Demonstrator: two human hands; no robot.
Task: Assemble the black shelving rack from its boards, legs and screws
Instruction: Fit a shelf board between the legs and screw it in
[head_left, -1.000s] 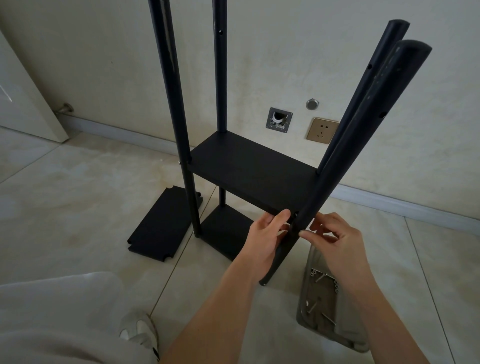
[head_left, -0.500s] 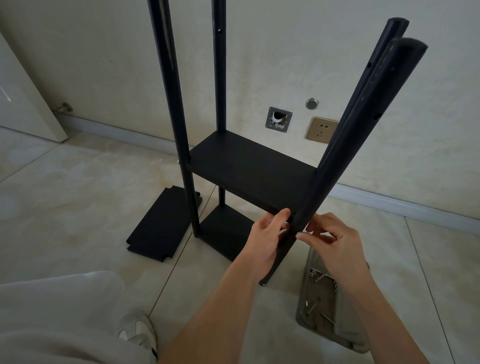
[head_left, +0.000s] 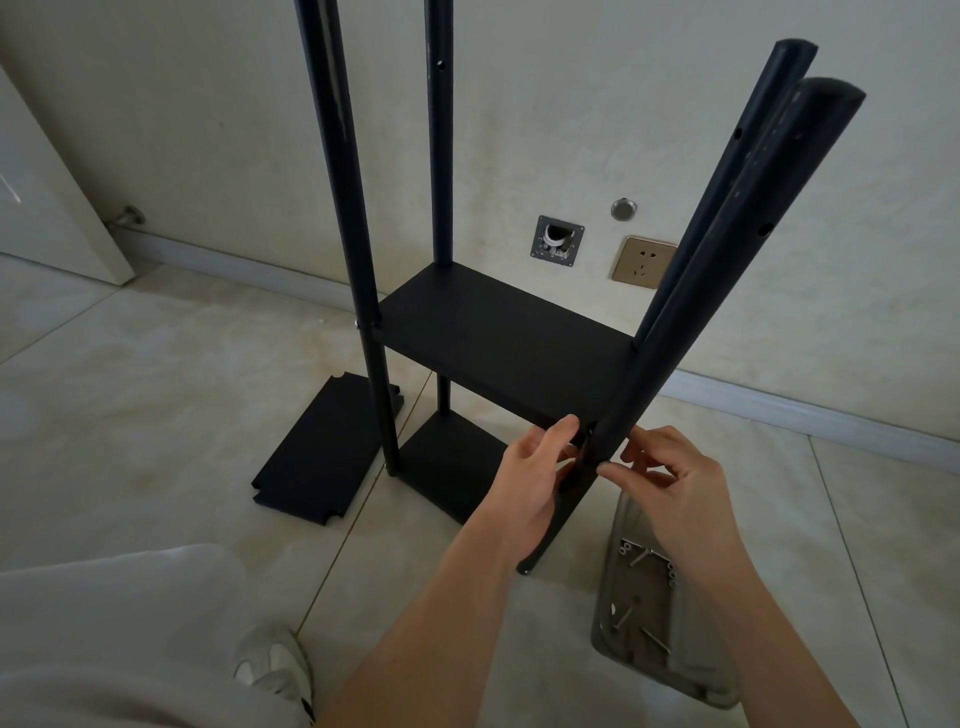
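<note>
Now near-right leg (head_left: 670, 332), leaning up-right, is pinched by right hand (head_left: 675, 480) w/ shelf board (head_left: 498, 343) edge gripped by left hand (head_left: 537, 470).

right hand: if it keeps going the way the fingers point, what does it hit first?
Right hand points left; first contact is likely the near-right leg at its fingertips, then the left hand. Depth unclear.

- The half-built black rack (head_left: 498, 332) stands on the tiled floor (head_left: 156, 395) near the wall.
- The left hand (head_left: 535, 473) holds the near corner of the upper board (head_left: 498, 338), thumb on its edge.
- The right hand (head_left: 675, 488) pinches at the near right leg (head_left: 727, 270) just beside that corner.
- A loose board (head_left: 322, 452) lies flat at left.
- A metal tray (head_left: 644, 613) holds screws (head_left: 623, 616).
</note>
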